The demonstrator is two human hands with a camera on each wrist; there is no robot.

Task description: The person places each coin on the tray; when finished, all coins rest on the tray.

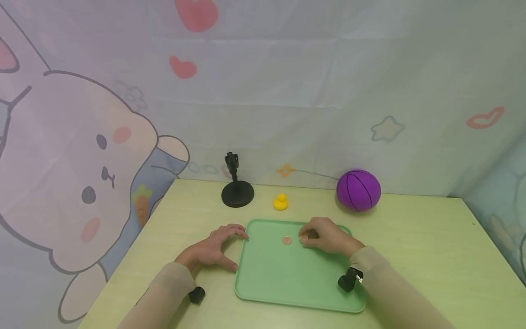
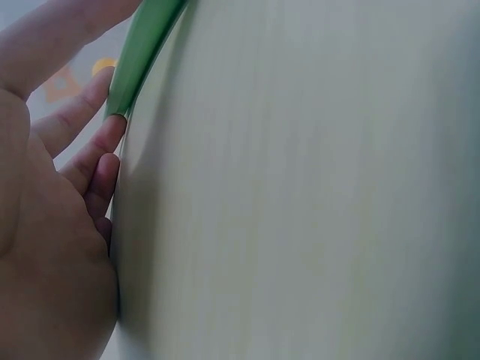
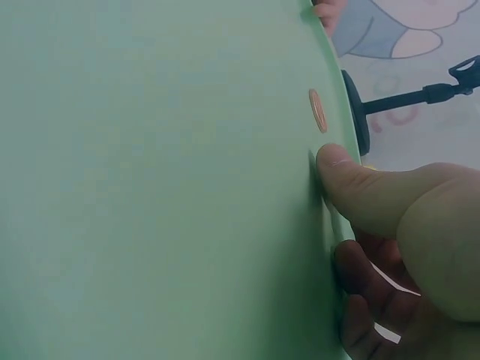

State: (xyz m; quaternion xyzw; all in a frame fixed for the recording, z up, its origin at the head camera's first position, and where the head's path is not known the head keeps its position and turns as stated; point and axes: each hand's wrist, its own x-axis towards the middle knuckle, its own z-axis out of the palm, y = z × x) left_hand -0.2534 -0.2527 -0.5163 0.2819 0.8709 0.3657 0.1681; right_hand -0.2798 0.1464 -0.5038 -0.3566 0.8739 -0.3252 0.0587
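A person in beige sleeves sits or stands at a pale yellow-green table, both hands around a light green tray. Taking the tray as a clock, twelve at its far side, the left hand is between nine and ten o'clock, touching the rim with thumb and fingers spread well apart. The right hand is just inside one o'clock, its fingers curled with the thumb near the forefinger, down at the tray's surface; I cannot tell whether they pinch anything. A small copper-coloured disc, like a coin, lies flat on the tray toward eleven o'clock, just beside the right thumb.

Beyond the tray, a black stand with a round base is at eleven o'clock, a yellow rubber duck a little short of twelve, and a purple ball with black lines at one. Behind hangs a pale cloth printed with a rabbit and pink hearts.
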